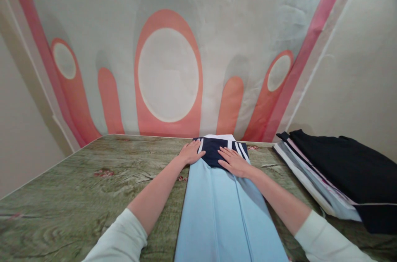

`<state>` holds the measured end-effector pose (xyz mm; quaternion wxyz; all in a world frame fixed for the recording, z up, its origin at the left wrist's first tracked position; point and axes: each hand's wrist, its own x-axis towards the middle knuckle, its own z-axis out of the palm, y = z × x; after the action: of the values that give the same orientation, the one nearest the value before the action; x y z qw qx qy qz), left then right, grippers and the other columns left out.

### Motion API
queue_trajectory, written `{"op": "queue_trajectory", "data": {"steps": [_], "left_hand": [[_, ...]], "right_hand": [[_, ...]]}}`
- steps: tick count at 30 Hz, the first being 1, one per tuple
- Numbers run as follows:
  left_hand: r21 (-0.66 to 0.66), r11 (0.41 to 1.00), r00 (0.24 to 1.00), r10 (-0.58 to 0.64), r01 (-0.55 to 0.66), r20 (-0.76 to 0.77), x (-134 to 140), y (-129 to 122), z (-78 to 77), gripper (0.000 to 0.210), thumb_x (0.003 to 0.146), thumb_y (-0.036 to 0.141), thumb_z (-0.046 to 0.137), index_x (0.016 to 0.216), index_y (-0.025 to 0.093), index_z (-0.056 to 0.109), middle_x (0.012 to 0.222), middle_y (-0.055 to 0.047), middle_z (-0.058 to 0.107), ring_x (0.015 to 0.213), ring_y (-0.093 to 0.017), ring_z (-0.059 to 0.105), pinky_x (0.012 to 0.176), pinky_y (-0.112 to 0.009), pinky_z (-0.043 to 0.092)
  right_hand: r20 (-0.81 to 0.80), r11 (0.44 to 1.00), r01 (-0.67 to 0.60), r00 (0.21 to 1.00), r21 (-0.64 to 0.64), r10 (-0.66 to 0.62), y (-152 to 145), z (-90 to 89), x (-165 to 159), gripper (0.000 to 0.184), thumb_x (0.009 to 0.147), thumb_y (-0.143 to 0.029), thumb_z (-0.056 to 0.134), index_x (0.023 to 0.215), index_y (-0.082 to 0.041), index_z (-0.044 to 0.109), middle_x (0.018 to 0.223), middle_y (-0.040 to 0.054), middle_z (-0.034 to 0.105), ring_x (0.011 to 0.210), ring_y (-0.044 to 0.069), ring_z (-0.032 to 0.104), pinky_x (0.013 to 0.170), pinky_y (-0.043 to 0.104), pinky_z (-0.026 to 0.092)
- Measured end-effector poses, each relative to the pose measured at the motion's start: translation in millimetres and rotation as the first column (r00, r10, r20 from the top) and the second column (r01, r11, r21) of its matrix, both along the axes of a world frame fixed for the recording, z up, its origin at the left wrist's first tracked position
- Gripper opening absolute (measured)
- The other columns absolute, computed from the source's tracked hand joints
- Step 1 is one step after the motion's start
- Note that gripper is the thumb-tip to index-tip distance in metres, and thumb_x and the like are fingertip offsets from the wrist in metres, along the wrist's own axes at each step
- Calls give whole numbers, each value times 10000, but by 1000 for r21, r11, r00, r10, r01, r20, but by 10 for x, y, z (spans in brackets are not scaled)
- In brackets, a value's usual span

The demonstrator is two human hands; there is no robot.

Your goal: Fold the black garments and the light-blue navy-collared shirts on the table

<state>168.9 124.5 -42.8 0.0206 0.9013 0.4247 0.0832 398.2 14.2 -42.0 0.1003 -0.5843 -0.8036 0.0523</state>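
A light blue garment (pixel 223 212) lies lengthwise on the table, folded into a long strip. Across its far end is a navy section (pixel 214 152) with white stripes, and a bit of white cloth (pixel 221 136) shows behind that. My left hand (pixel 191 153) rests flat on the left side of the navy section, fingers stretched out. On the right side, my right hand (pixel 235 162) presses flat with its fingers spread. Neither hand grips the cloth. The garment's near end runs out of the bottom of the view.
A stack of folded clothes (pixel 341 171), black on top with grey, white and pink layers below, sits at the table's right. The wood-patterned table (pixel 102 196) meets a wall hanging (pixel 167 76) with coral shapes along its far edge.
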Motion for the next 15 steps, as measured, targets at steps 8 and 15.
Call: {"op": "queue_trajectory", "data": {"steps": [8,15], "left_hand": [[8,996,996,89,-89,26,24,124,-63,710,841,649,234,1384,193,265,1450,-80,244,1328,-234,216,1054,-438,174],[107,976,978,177,-188,108,-82,51,-37,458,941,333,192,1317,138,367,1383,-103,379,1310,-202,257,1053,-380,192]], "right_hand": [[0,1000,-2,1000,-14,2,-18,22,-9,721,852,-639,124,1403,-194,261,1474,41,191,1354,203,125,1086,380,99],[-2,1000,-3,1000,-22,3,-6,-3,20,719,851,-640,127,1404,-199,257,1477,32,179,1356,200,114,1089,375,93]]}}
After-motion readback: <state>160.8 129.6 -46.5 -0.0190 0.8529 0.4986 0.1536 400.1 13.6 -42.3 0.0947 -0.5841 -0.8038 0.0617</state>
